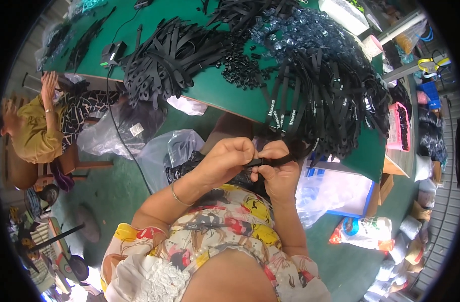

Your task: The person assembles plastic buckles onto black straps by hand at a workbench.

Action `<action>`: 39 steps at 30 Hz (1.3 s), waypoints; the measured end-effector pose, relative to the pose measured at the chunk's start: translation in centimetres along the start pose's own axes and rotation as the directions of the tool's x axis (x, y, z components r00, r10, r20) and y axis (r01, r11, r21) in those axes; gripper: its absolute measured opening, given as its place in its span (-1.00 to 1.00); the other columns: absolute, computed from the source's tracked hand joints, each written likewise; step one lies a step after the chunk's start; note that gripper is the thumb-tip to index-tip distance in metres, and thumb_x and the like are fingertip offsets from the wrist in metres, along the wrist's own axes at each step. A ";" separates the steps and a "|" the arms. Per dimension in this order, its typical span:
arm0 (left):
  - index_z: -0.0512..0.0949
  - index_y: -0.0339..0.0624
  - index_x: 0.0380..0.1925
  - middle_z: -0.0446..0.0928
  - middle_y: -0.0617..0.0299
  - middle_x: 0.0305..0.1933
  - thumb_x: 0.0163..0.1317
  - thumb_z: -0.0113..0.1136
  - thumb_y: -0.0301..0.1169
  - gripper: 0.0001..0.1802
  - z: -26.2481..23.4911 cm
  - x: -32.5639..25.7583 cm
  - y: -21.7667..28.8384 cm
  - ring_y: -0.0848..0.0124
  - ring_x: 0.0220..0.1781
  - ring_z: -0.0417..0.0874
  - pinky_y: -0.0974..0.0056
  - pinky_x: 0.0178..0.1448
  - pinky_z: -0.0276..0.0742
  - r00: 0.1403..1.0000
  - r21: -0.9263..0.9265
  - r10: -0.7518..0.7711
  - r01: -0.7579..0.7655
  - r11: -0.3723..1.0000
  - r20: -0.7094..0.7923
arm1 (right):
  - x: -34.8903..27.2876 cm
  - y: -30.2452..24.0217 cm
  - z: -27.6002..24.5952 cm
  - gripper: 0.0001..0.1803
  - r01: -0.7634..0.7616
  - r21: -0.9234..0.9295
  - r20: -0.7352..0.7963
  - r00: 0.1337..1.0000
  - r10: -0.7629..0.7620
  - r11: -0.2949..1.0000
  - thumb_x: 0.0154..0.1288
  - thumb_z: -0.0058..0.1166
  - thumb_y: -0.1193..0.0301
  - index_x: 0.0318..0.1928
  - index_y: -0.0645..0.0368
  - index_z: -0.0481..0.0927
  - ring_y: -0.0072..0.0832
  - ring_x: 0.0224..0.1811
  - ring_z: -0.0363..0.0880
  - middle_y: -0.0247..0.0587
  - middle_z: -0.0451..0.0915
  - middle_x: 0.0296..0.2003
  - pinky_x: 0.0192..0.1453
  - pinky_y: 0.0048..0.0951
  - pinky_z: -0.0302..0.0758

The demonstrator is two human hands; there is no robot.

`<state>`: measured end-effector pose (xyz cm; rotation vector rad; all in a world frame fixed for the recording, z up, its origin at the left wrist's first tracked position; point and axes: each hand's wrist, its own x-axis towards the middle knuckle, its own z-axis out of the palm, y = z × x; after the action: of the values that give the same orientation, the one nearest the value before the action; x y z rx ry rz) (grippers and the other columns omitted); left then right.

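Observation:
Both hands are close together over my lap, in front of the table's near edge. Between them is a black webbing strap [277, 161], whose end my left hand [225, 160] pinches between thumb and fingers. Facing it, my right hand [279, 176] has its fingers closed round the same strap. A small dark piece seems to sit on the strap at the fingertips, too covered to make out. Just beyond my right hand, a thick bundle of black printed straps [335, 108] hangs over the edge of the green table [209, 93].
On the table lie another heap of black straps [164, 58], small black plastic pieces [240, 68] and clear plastic parts [310, 30]. A black adapter [113, 53] trails a cable. A pink basket [398, 126] stands at right. At left sits another person [38, 126]. Clear plastic bags [162, 151] lie below.

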<state>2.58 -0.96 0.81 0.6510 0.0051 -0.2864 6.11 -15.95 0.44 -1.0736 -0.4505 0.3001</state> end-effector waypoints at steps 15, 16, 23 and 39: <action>0.38 -0.26 -0.34 0.41 0.30 -0.39 0.20 0.08 -0.44 -0.87 0.4 -0.4 0.6 0.53 -0.38 0.50 0.44 -0.28 0.45 0.997 0.362 0.064 -0.045 0.931 -0.039 | 0.4 0.4 -1.1 -0.68 0.185 -0.384 0.040 0.982 -0.184 0.905 -0.03 0.31 0.33 -0.30 0.28 0.58 -0.56 -0.33 0.41 -0.27 0.43 -0.33 -0.30 -0.64 0.34; 0.39 -0.25 -0.33 0.43 0.30 -0.40 0.21 0.09 -0.43 -0.87 0.3 -0.4 0.6 0.55 -0.37 0.50 0.45 -0.28 0.46 0.997 0.341 0.067 -0.053 0.939 -0.029 | 0.4 0.4 -1.0 -0.68 0.179 -0.372 0.030 0.983 -0.181 0.911 -0.04 0.31 0.33 -0.30 0.28 0.58 -0.56 -0.33 0.41 -0.27 0.43 -0.33 -0.30 -0.64 0.33; 0.39 -0.25 -0.34 0.44 0.29 -0.39 0.18 0.06 -0.50 -0.91 -0.6 -0.3 0.2 0.53 -0.38 0.51 0.45 -0.30 0.45 0.999 0.209 0.018 -0.009 0.978 -0.042 | 0.5 0.1 -1.0 -0.66 0.144 -0.411 0.072 0.989 -0.126 0.900 -0.04 0.31 0.31 -0.31 0.28 0.58 -0.56 -0.33 0.41 -0.28 0.43 -0.34 -0.31 -0.64 0.32; 0.52 -0.30 -0.25 0.53 0.30 -0.33 0.12 0.18 -0.52 -0.82 -0.5 -1.5 -0.5 0.59 -0.31 0.50 0.49 -0.22 0.44 0.977 0.548 0.108 0.012 0.837 -0.186 | -0.9 -0.6 -2.0 -0.89 -0.224 -0.603 -0.087 0.973 0.215 0.766 0.19 0.02 0.48 -0.40 0.30 0.51 -0.61 -0.55 0.37 -0.25 0.46 -0.60 -0.45 -0.52 0.32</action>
<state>1.05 -0.63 0.30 1.2530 0.1134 -0.1652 6.28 -18.13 -0.03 -1.7761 -0.4182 0.3655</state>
